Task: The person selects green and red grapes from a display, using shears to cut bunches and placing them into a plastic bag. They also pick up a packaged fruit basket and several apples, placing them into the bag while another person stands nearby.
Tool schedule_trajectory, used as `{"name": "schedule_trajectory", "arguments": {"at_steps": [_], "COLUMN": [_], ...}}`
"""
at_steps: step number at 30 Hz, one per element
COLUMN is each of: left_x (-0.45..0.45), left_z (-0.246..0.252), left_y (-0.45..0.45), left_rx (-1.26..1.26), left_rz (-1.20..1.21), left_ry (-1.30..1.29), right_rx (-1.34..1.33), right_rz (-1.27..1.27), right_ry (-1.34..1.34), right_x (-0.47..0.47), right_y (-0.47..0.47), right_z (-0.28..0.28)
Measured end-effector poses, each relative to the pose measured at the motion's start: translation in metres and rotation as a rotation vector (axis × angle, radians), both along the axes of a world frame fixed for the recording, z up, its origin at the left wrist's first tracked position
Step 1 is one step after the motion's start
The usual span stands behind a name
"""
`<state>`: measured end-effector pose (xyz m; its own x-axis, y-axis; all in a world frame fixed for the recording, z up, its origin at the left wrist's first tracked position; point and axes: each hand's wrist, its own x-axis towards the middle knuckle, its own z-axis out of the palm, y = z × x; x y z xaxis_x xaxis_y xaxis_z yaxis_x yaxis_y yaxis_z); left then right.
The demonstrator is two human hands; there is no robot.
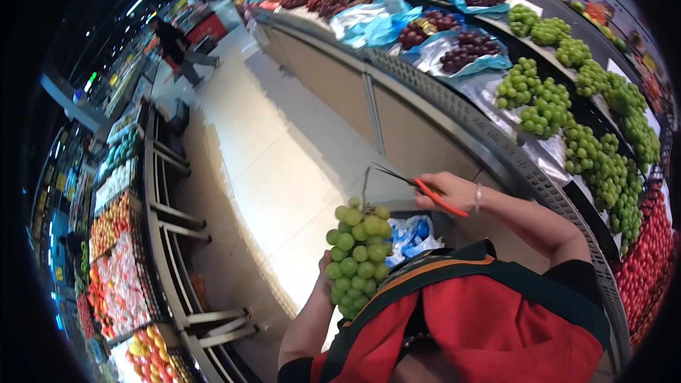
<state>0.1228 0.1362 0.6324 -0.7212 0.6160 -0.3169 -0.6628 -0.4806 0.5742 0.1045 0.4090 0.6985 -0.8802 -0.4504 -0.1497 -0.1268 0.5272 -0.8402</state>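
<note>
A bunch of green grapes [357, 260] hangs before my body, its bare brown stem [366, 187] pointing up. My left hand [325, 272] holds the bunch from behind, its fingers mostly hidden by the grapes. In my right hand [448, 191] is a pair of scissors [437, 198] with orange-red handles and thin dark blades. The blades are parted, and their tips lie close to the upper end of the stem. Whether they touch it I cannot tell.
On the right stands a sloped fruit display with a perforated metal edge [425, 82], bearing green grapes [537, 97], dark red grapes [468, 52] and red fruit [644, 260]. A box with blue and white plastic [412, 236] sits below. Fruit racks [125, 271] line the left; a person [178, 50] walks in the aisle.
</note>
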Motion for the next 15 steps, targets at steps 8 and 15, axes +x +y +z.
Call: {"name": "schedule_trajectory", "arguments": {"at_steps": [8, 15], "left_x": [0.015, 0.038], "left_z": [-0.003, -0.011], "left_y": [-0.003, -0.028], "left_rx": [0.039, 0.2], "left_rz": [0.066, 0.113], "left_ry": [-0.037, -0.072], "right_rx": [0.105, 0.169], "right_rz": [0.081, 0.118], "right_ry": [0.039, -0.13], "right_x": [0.018, 0.023], "right_y": [-0.017, -0.029], "right_z": [-0.016, -0.023]}}
